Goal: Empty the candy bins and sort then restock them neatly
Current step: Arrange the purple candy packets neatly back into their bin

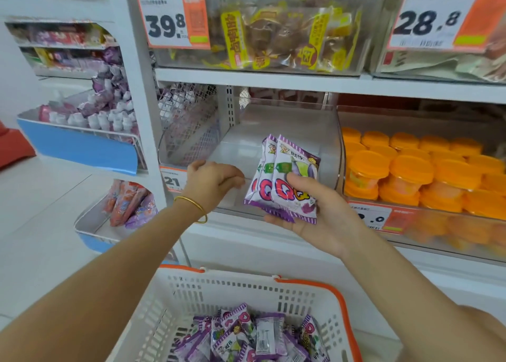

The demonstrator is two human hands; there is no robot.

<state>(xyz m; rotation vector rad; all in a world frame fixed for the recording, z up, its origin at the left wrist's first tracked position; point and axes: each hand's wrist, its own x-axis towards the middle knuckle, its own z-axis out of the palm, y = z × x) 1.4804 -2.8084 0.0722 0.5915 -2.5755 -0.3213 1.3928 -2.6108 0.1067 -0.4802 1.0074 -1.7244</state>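
Gripping a small stack of purple-and-white plastic candy packets [284, 181], right hand [323, 219] is palm up, thumb pressed on the top packet, fingers under the stack. The stack stands upright at the near front edge of the clear plastic shelf bin [287, 126], partly over its lip. Left hand [212, 182], thin gold bangle [191, 207] on the wrist, sits just left of the stack at the same bin edge: fingers loosely curled, gripping nothing. An orange-and-white price tag [172, 181] is just left of that hand. Right of the bin: stacked orange-lidded cups [410, 170] in the neighbouring bin. Near, below both arms: white slotted plastic basket with orange rim [246, 287], a loose pile of the same purple packets [246, 337] inside.
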